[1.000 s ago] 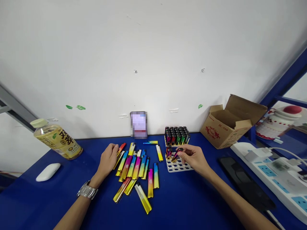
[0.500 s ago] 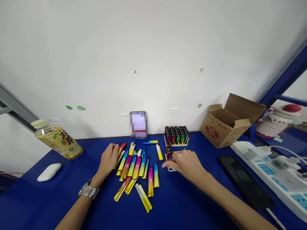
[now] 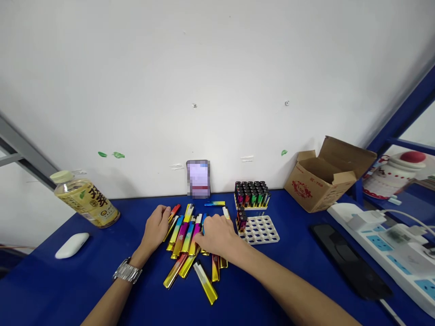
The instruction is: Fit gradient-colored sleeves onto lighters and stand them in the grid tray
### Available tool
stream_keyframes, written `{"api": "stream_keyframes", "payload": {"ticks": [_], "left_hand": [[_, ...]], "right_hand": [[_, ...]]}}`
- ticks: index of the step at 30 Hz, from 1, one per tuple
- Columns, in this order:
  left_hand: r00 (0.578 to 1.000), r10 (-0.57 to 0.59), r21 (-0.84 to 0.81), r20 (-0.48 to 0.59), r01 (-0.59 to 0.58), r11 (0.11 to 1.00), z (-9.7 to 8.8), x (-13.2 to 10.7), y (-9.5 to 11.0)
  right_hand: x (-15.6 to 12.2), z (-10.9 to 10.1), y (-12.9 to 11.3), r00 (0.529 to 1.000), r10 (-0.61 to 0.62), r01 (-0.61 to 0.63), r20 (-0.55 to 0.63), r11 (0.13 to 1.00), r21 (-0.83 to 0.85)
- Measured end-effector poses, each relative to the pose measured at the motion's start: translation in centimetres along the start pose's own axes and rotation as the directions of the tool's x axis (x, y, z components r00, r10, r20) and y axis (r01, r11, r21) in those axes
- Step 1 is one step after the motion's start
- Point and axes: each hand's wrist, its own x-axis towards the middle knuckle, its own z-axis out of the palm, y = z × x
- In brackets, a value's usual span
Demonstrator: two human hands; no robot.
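A loose pile of shiny lighters (image 3: 188,236), gold fading to blue, pink, red or white, lies on the blue table. At its left edge my left hand (image 3: 157,227) rests with fingers curled, close against a red-and-gold lighter (image 3: 174,211); what its fingertips hold is hidden. My right hand (image 3: 217,233) covers the pile's right side, fingers bent down out of sight and thumb pointing left. Right of it, a white grid tray (image 3: 261,229) has a few lighters (image 3: 241,220) upright in its left column. Behind it, another tray holds rows of black-topped lighters (image 3: 250,194).
A phone (image 3: 199,179) leans on the wall. On the left are a drink bottle (image 3: 86,199) and a white case (image 3: 72,245). An opened cardboard box (image 3: 311,185), a dark phone (image 3: 350,260) and a power strip (image 3: 377,240) occupy the right.
My right hand has left the white tray and moved left onto the lighter pile, uncovering the tray's holes. My left hand stays beside the pile.
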Motion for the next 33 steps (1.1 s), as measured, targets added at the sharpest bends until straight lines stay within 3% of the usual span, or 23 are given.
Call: {"api": "stream_keyframes", "payload": {"ticks": [8,12,14,16,18,21,23,28,33], "left_hand": [[1.0,0.001,-0.014,0.002,-0.001,1.0,0.0,0.0,-0.1],[1.0,0.004,-0.012,-0.003,-0.004,1.0,-0.1,0.0,0.0],[1.0,0.008,-0.011,-0.003,-0.008,1.0,0.0,0.0,0.0],[1.0,0.012,-0.009,-0.002,-0.012,1.0,0.0,-0.1,-0.1],[1.0,0.016,-0.008,-0.001,-0.016,1.0,0.0,-0.1,-0.1],[1.0,0.019,-0.006,0.001,-0.019,1.0,0.0,-0.1,-0.1],[1.0,0.015,-0.004,0.002,-0.015,1.0,0.0,-0.1,-0.1],[1.0,0.004,0.0,0.006,-0.004,1.0,-0.1,0.0,0.0],[1.0,0.002,0.012,0.012,-0.003,1.0,-0.1,-0.1,0.0]], "right_hand": [[-0.4,0.2,1.0,0.999,0.051,-0.049,-0.014,0.987,0.154],[-2.2,-0.1,1.5,0.98,-0.083,0.139,-0.183,0.937,0.319],[-3.4,-0.6,2.1,0.922,-0.173,0.334,-0.346,0.807,0.488],[-4.3,-1.3,3.0,0.853,-0.18,0.499,-0.489,0.557,0.665],[-4.6,-2.1,4.4,0.815,-0.031,0.559,-0.579,0.307,0.77],[-3.8,-2.9,7.4,0.841,0.185,0.503,-0.509,0.079,0.86],[-3.0,-2.8,9.4,0.862,0.279,0.427,-0.423,0.049,0.903],[-1.7,-1.0,12.5,0.855,0.446,0.239,-0.264,0.112,0.965],[-1.5,0.3,12.8,0.872,0.43,0.188,-0.233,0.144,0.972]]}}
